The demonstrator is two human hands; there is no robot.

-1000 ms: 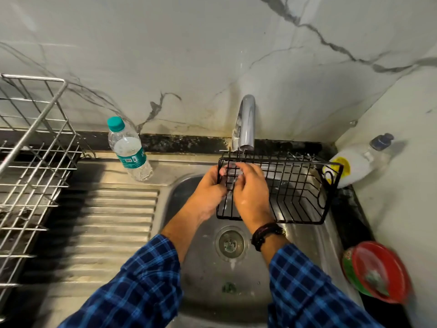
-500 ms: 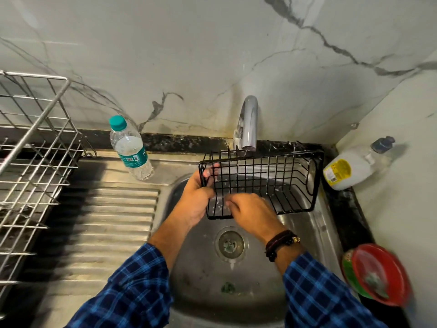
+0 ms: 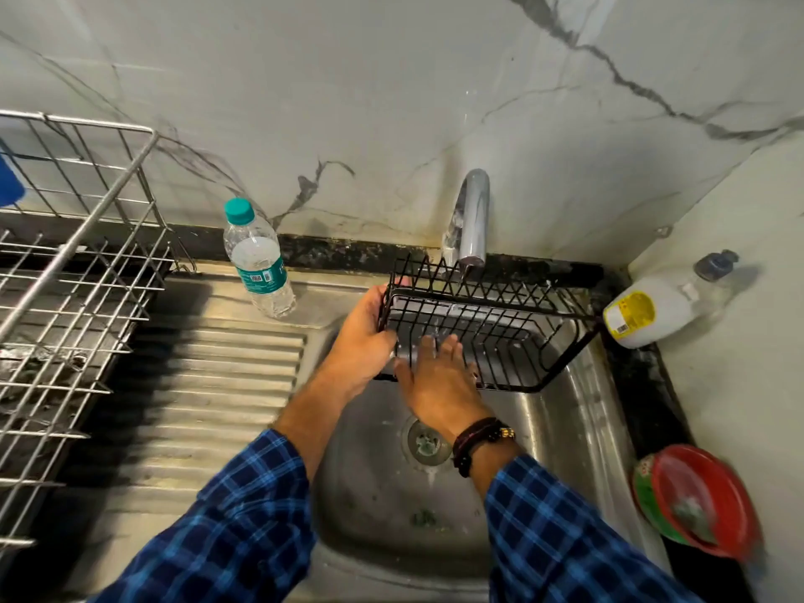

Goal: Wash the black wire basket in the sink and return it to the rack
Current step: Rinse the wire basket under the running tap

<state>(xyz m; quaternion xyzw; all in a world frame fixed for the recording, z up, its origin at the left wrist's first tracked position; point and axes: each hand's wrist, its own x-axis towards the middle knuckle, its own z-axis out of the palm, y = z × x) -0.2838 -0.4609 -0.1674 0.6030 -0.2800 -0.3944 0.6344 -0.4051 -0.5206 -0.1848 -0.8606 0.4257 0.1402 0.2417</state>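
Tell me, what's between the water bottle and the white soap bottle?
In the head view, the chrome tap and, under it, the black wire basket, gripped at its left end by the left hand.

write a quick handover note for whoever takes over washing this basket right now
Left hand grips the left end of the black wire basket, held over the sink beneath the tap.
Right hand lies flat, fingers straight, on its near wires.
Washing is under way.
Left: finish rinsing, then return it to the rack on the left.
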